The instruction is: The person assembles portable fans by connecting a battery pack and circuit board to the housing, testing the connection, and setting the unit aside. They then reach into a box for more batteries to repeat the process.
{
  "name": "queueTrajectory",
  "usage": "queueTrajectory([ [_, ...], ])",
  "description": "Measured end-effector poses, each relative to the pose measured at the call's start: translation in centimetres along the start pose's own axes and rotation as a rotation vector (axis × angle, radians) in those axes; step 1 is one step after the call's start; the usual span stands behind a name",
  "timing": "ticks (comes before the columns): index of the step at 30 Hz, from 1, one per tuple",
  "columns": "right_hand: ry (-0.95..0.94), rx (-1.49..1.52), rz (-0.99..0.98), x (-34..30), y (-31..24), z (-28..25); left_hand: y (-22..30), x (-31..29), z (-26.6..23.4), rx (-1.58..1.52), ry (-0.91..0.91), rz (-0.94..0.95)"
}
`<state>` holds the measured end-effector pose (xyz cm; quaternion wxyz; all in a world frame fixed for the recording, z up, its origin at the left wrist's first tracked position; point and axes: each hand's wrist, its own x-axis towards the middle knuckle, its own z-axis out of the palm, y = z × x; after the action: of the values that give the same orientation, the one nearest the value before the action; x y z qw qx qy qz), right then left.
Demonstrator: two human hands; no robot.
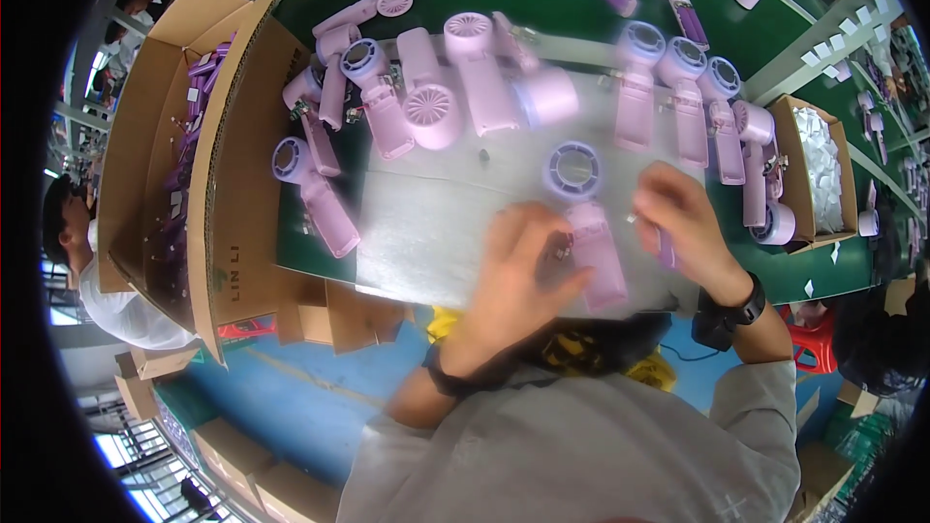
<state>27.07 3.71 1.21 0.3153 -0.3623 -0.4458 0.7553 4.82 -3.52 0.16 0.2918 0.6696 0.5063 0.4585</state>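
Observation:
A pink handheld fan [601, 266] with a round lilac ring head lies on the pale work mat [426, 223], its handle pointing toward me. My left hand [518, 266] curls at the handle's left side, thumb and fingertips at its edge; motion smears it. To the right of the fan, my right hand [683, 223] is closed around a narrow purple battery [666, 248], mostly hidden by the fingers. A tiny white piece [632, 219], perhaps its plug, shows at the fingertips. Black bands circle both wrists.
More pink fans [470, 68] stand in a row behind the mat, others [635, 97] to the right. On the left, a tall cardboard box [247, 165] holds purple batteries. A smaller carton [794, 174] with white slips is at the right, beside a green table post [823, 39].

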Motion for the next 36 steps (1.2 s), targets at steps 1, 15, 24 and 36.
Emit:
queueTrajectory([
  [1,0.046,-0.252,-0.106,0.1,0.3,0.6,-0.7,-0.1,0.1,0.058,-0.048,0.020],
  [15,-0.050,-1.070,-0.696,1.1,2.6,3.7,-2.4,0.1,-1.8,-0.158,-0.287,-0.196],
  [24,-0.109,-1.156,-0.722,1.0,3.1,4.0,-2.6,-0.6,-1.6,-0.096,-0.158,-0.006],
  [36,-0.168,-0.955,-0.629,1.5,2.3,3.5,-0.8,-0.1,-1.9,-0.049,-0.229,-0.115],
])
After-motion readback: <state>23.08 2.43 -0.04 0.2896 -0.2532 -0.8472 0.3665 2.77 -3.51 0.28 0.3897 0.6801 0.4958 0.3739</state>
